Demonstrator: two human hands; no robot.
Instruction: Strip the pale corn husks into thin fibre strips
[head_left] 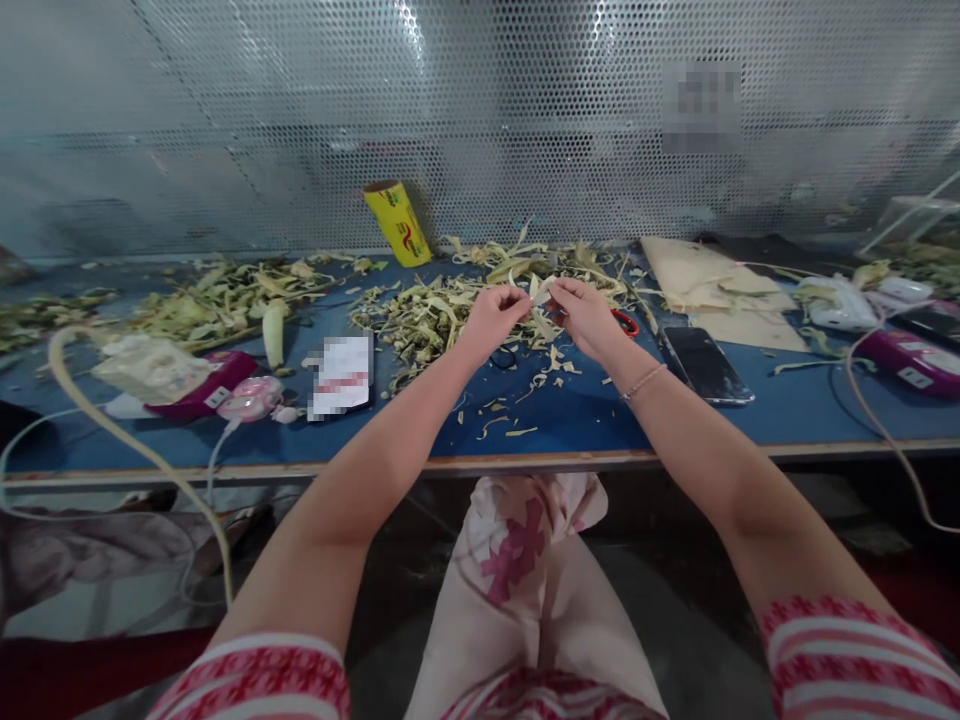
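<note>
Your left hand (491, 318) and right hand (581, 312) meet above the blue table (600, 410), fingers pinched on a pale leaf strip (541, 290) held between them. A large heap of stripped husks (427, 315) already lies just behind your hands, more at far left. Judging by this, much peeling is done; this strip is unfinished.

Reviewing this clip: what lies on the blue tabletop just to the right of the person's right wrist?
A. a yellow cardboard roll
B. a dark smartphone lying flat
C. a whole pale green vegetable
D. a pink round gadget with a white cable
B: the dark flat smartphone lies on the blue tabletop just right of the right hand; the yellow roll, the pink gadget and the vegetable all sit further left.
</note>
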